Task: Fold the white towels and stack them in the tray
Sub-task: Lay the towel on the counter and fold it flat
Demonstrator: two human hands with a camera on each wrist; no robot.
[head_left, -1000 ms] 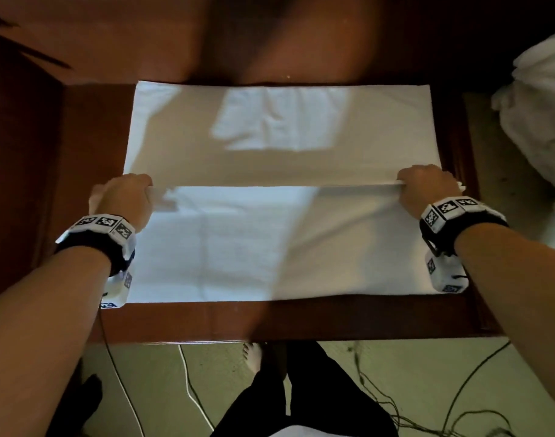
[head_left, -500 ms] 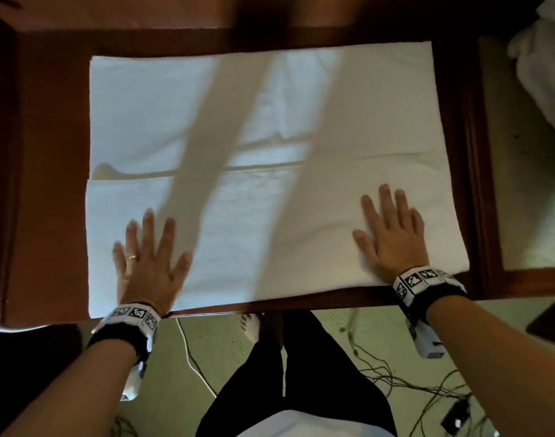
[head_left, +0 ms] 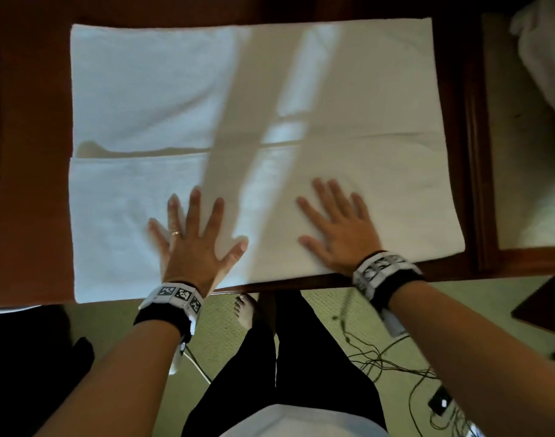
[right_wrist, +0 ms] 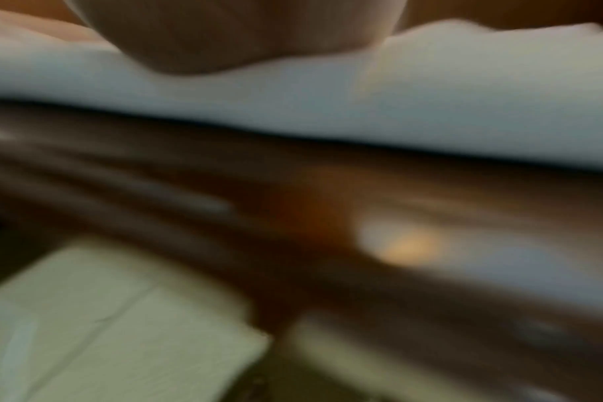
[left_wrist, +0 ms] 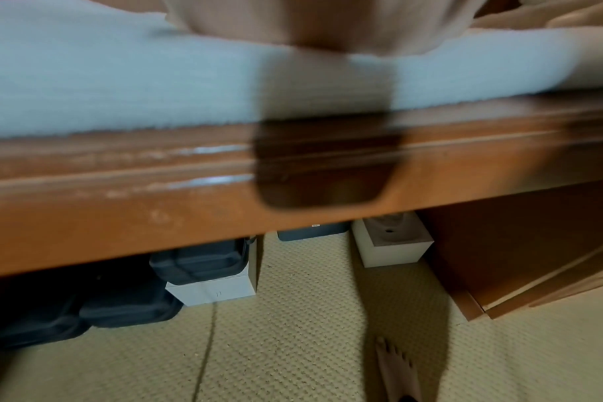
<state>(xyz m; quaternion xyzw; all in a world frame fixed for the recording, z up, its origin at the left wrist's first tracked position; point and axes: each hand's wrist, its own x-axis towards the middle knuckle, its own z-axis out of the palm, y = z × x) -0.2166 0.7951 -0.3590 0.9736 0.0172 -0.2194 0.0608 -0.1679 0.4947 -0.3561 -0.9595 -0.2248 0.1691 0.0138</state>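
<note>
A large white towel (head_left: 143, 89) lies spread on the brown wooden table (head_left: 30, 184), its near part folded up over the middle, the folded edge running across at mid-height. My left hand (head_left: 194, 234) lies flat with fingers spread on the folded near layer, left of centre. My right hand (head_left: 336, 222) lies flat on the same layer, right of centre. Both wrist views show only the heel of a hand on the towel (left_wrist: 121, 81) at the table edge (left_wrist: 155, 190); the right wrist view of the towel (right_wrist: 431, 108) is blurred. No tray is in view.
More white cloth (head_left: 544, 58) is heaped at the far right beyond the table's raised side rail (head_left: 478, 152). Below the table edge are my legs, a bare foot (head_left: 244, 313) and loose cables (head_left: 396, 364) on the carpet. Boxes and dark cases (left_wrist: 203, 266) sit under the table.
One second ago both hands pinched the folded edge at its ends. They let go, flattened on the near layer, and have since slid inward toward the centre.
</note>
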